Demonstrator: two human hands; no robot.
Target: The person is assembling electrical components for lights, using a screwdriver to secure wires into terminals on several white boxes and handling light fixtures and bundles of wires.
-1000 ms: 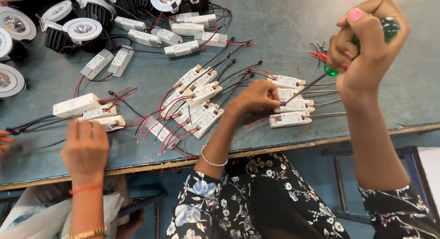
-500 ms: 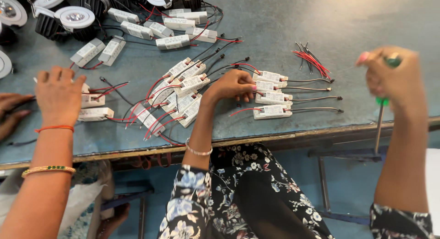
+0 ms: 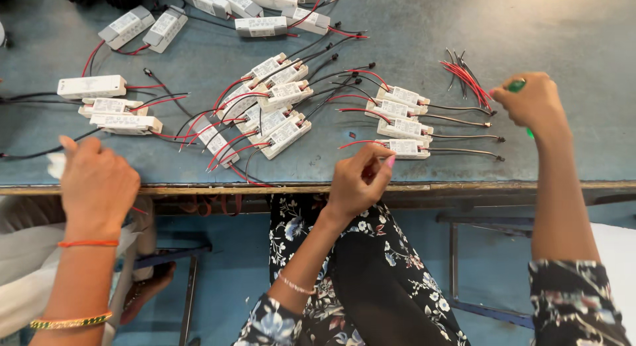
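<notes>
Over on the far left there's a co-worker's hand point(image 3: 96, 183) with an orange thread and a gold bangle on the wrist, resting at the edge of the grey-blue tabletop point(image 3: 397, 14), just below a little stack of three white driver boxes point(image 3: 109, 107) with red and black wires. Middle of the tabletop has a messy fan of the same small white boxes point(image 3: 265, 111), wires going everywhere, and a few more boxes point(image 3: 218, 8) sit along the far edge. Then the person's left hand point(image 3: 358, 180) is right at the near edge, fingers curled and pinching down by the red wire end of the nearest box in a neat row of four boxes point(image 3: 404, 120); can't tell if it's actually got the wire or just touches it. Right of that row lies a loose bunch of red and black wires point(image 3: 464, 74). Just beside it, the right hand point(image 3: 533, 101) is clenched around a green-handled screwdriver point(image 3: 517, 85), held over the tabletop, mostly hidden in the fist.
</notes>
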